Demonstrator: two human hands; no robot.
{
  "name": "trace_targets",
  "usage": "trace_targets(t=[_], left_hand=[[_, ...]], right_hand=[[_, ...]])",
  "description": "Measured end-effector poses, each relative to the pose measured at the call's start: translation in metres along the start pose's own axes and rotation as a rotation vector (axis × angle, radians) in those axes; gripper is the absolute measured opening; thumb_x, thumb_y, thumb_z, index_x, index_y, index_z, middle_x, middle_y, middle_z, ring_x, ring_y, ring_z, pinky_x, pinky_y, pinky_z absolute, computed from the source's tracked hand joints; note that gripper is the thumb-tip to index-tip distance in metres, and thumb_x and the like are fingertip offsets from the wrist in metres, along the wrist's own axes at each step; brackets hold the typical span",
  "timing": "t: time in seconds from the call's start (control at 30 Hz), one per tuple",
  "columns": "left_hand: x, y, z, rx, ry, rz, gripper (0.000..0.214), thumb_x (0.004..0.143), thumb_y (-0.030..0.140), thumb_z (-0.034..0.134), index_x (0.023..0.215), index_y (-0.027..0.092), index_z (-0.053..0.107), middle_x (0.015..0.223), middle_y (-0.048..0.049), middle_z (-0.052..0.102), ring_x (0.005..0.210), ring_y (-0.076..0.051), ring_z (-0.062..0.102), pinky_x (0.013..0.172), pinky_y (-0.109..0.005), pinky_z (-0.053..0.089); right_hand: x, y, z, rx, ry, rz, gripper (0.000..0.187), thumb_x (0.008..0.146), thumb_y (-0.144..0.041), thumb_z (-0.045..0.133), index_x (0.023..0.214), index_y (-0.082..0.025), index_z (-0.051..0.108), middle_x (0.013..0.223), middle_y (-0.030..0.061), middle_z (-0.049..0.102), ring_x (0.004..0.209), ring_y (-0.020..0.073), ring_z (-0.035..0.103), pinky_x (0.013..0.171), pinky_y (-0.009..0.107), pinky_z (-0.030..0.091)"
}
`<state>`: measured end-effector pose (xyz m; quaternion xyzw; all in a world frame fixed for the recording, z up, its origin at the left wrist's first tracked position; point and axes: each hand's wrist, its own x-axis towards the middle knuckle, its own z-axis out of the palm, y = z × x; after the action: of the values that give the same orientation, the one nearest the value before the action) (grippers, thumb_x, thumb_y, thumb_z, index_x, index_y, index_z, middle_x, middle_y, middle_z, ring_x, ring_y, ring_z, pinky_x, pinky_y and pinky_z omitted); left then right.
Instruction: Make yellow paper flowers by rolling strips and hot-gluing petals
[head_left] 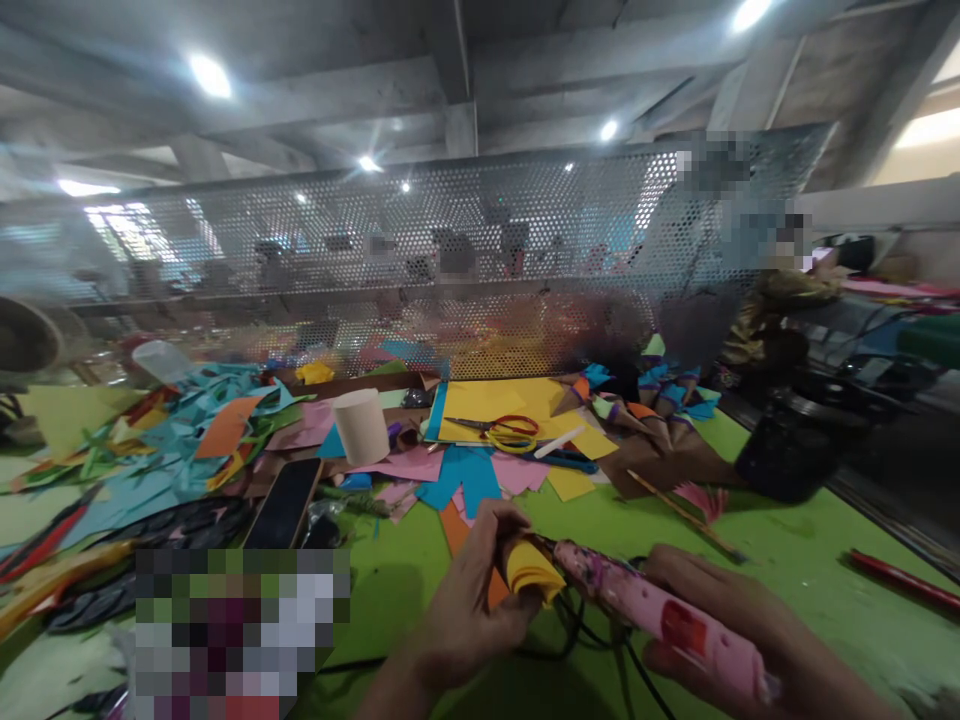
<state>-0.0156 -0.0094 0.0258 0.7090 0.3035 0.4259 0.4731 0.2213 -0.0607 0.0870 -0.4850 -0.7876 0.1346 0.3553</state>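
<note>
My left hand (480,590) is closed around a rolled piece of yellow paper (534,570), whose curled layers face me. In my right hand (720,610) lies a pink glue gun (675,620) with a red part on its body and stains near the front. Its dark nozzle touches or nearly touches the upper edge of the yellow roll; the exact contact is too small to tell. A black cord (637,660) hangs below the hands. Under the left hand, an orange paper strip (456,528) lies on the green tabletop (600,530).
Scissors (510,432) rest on yellow sheets (487,400). A white paper roll (360,426), a phone (283,504) and heaped paper scraps (195,410) lie leftward. A brush (686,515), a red pen (904,580) and a black container (787,445) are rightward. A perforated metal screen (420,250) stands behind.
</note>
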Motion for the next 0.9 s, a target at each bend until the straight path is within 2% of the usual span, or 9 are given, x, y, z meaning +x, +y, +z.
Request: trace_targets(t=[0.23,0.53,0.7,0.9], left_hand=[[-0.001,-0.001,0.001,-0.009,0.001,-0.006,0.03,0.086,0.024,0.057,0.113,0.024,0.044,0.102,-0.0026,0.049,0.093,-0.018,0.051,0.083,-0.028,0.044],[-0.001,-0.003,0.0,0.065,-0.024,0.036,0.031,0.084,0.023,0.056,0.114,0.023,0.046,0.101,-0.0026,0.048,0.091,-0.018,0.049,0.081,-0.028,0.044],[-0.002,-0.003,0.0,0.043,-0.042,0.021,0.034,0.084,0.021,0.057,0.115,0.024,0.045,0.101,-0.0024,0.048,0.091,-0.017,0.05,0.08,-0.028,0.045],[-0.001,-0.002,0.001,-0.025,-0.011,-0.02,0.029,0.084,0.021,0.056,0.111,0.023,0.045,0.1,-0.0022,0.05,0.089,-0.017,0.05,0.08,-0.03,0.045]], right_hand=[[0.0,0.006,0.0,-0.015,-0.048,-0.043,0.031,0.087,-0.05,0.057,0.066,-0.028,0.06,0.058,-0.0003,0.063,0.049,0.0166,0.057,0.045,0.026,0.043],[0.004,0.016,0.001,0.071,-0.147,-0.027,0.018,0.082,-0.044,0.065,0.074,-0.028,0.065,0.066,-0.0005,0.068,0.058,0.0188,0.062,0.053,0.026,0.051],[-0.001,0.023,0.003,0.076,-0.122,0.021,0.015,0.081,-0.043,0.066,0.076,-0.029,0.069,0.073,0.0002,0.072,0.065,0.021,0.067,0.057,0.027,0.055],[-0.013,0.039,0.006,0.018,-0.022,0.027,0.024,0.079,-0.045,0.069,0.096,-0.029,0.072,0.095,0.0032,0.076,0.081,0.0251,0.071,0.064,0.029,0.059]])
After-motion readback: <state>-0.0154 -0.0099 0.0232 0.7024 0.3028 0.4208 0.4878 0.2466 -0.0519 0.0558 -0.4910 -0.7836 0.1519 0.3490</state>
